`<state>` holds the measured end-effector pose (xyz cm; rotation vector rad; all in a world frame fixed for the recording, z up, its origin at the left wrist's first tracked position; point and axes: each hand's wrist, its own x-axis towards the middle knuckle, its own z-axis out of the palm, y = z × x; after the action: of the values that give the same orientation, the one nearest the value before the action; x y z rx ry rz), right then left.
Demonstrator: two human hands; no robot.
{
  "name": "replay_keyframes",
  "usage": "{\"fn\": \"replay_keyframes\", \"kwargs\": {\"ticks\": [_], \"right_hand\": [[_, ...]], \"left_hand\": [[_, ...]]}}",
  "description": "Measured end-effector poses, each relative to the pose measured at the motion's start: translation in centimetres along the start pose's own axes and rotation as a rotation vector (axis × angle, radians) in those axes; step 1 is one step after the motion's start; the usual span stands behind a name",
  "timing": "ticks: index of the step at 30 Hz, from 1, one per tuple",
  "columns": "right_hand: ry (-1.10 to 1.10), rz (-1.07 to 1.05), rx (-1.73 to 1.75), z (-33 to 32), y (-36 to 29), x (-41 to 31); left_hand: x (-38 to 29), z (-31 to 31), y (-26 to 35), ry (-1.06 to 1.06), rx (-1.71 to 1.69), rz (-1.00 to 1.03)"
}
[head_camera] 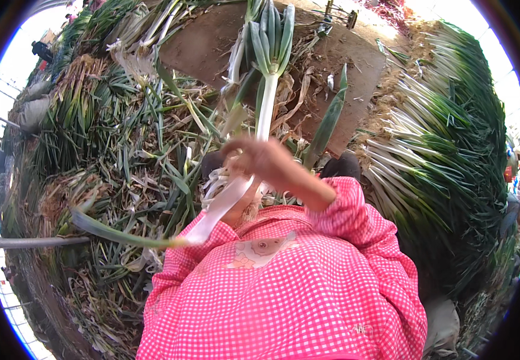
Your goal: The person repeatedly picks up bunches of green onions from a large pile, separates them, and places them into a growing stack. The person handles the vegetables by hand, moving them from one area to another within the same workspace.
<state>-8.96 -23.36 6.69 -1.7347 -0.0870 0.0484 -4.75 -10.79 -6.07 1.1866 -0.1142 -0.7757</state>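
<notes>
A large green onion [267, 105] points away from me, its white shank running in under my right hand [260, 157]. That hand is blurred and crosses in front of my left hand [239, 168], which is mostly hidden. My left hand grips the low end of the stalk; the exact hold is covered. From beneath my right hand's curled fingers a loose outer leaf [221, 211], white with a green end, trails to the lower left across my left forearm. Pale roots [251, 209] hang below the hands.
On the right lies a long pile of green onions [413, 148] with white shanks. Leaf trimmings [152, 180] and uncleaned bunches [80, 90] cover the left. Ahead is a brown board [354, 67] with dry scraps. A metal pipe [35, 242] juts in from the left.
</notes>
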Motion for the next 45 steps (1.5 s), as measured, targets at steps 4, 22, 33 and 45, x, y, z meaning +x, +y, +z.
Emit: {"fn": "replay_keyframes", "kwargs": {"ticks": [4,22,33,45], "right_hand": [[0.761,0.340,0.014,-4.2,10.1,4.0],[0.519,0.425,0.528,-1.9,12.0,7.8],[0.644,0.555,0.634,-3.4,11.1,9.3],[0.754,0.258,1.120,-8.5,10.2,9.6]], "left_hand": [[0.0,-0.4,0.2,0.032,0.831,0.455],[-4.8,-5.0,4.5,0.000,1.125,0.376],[-4.0,-2.5,6.4,-0.066,1.520,0.569],[-7.3,-7.5,5.0,0.009,1.020,0.381]]}}
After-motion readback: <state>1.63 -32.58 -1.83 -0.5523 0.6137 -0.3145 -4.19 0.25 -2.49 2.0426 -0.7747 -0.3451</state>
